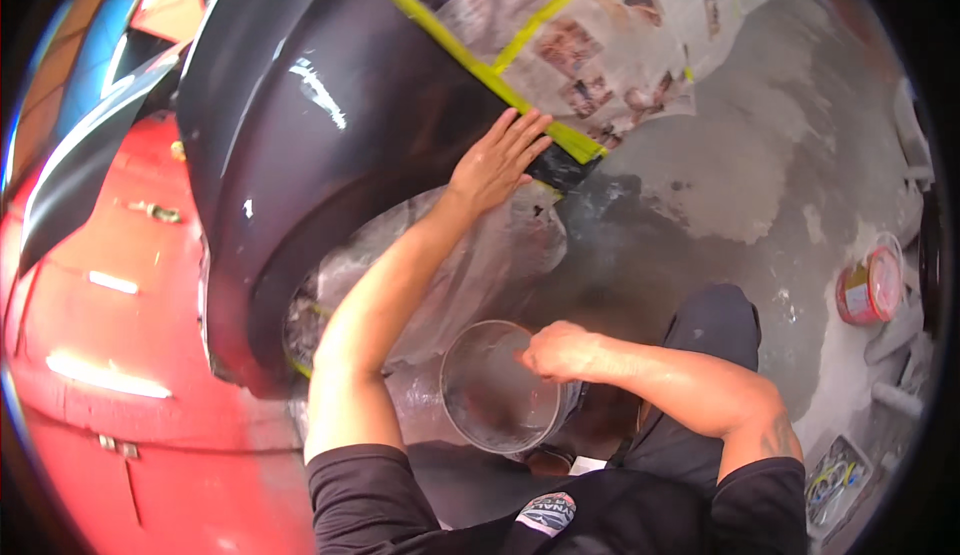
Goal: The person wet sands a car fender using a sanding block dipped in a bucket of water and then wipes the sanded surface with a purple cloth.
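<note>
My left hand (pixel 503 160) lies flat with its fingers stretched out on the lower end of a glossy dark car fender (pixel 370 95). Its fingertips reach a strip of yellow-green masking tape (pixel 430 27) along the panel's edge. Over the rim of a round bucket (pixel 446 410), my right hand (pixel 560 351) is closed in a fist. What that fist holds, if anything, is hidden. The bucket stands close to my body, below the wheel arch.
Printed newspaper sheets (pixel 610 50) are taped beyond the fender. Red car bodywork (pixel 110 345) fills the left side. Wet patches mark the grey floor (pixel 720 175). At the right are a red tub (pixel 868 287) and a light tray (pixel 850 455) of loose items.
</note>
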Tool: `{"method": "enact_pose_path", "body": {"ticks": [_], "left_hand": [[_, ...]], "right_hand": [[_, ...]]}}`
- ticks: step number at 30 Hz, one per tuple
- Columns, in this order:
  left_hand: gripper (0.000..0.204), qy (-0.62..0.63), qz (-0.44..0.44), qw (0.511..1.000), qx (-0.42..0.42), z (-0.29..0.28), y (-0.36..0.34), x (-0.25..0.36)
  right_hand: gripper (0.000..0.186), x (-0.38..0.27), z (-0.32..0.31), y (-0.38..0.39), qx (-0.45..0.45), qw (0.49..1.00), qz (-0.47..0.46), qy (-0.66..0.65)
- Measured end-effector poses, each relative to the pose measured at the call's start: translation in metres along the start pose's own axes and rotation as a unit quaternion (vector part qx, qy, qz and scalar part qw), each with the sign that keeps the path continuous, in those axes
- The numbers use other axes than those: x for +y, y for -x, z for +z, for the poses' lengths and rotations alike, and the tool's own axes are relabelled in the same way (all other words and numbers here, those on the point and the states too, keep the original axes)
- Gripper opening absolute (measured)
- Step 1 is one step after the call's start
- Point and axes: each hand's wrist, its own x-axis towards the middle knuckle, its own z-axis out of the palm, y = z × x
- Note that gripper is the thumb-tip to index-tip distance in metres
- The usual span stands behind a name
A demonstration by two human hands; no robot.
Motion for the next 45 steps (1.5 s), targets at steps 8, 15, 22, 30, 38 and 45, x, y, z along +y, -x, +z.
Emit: {"method": "enact_pose_path", "body": {"ticks": [8,15,22,30,38,45], "left_hand": [[0.069,-0.069,-0.315,0.945,0.059,-0.086,0.147,-0.122],[0.056,0.009,-0.193,0.98,0.044,-0.064,0.069,-0.04],[0.046,0.476,-0.263,0.837,0.061,-0.037,0.123,0.154],[0.051,0.668,-0.436,0.497,-0.341,0.033,0.267,0.418],[0.052,0.661,-0.405,0.521,-0.356,0.163,0.291,0.549],[0.037,0.655,-0.38,0.545,-0.36,0.174,0.311,0.558]], "right_hand": [[0.021,-0.004,0.019,0.035,0.012,0.997,0.023,-0.073],[0.023,0.008,0.026,0.016,-0.007,1.0,-0.003,-0.029],[0.046,0.016,0.012,0.022,0.036,0.995,0.004,-0.09],[0.054,0.032,0.017,0.023,0.05,0.989,-0.018,-0.139],[0.053,-0.021,-0.036,0.051,0.093,0.95,-0.064,-0.292],[0.052,0.002,-0.017,0.039,0.155,0.947,-0.083,-0.269]]}}
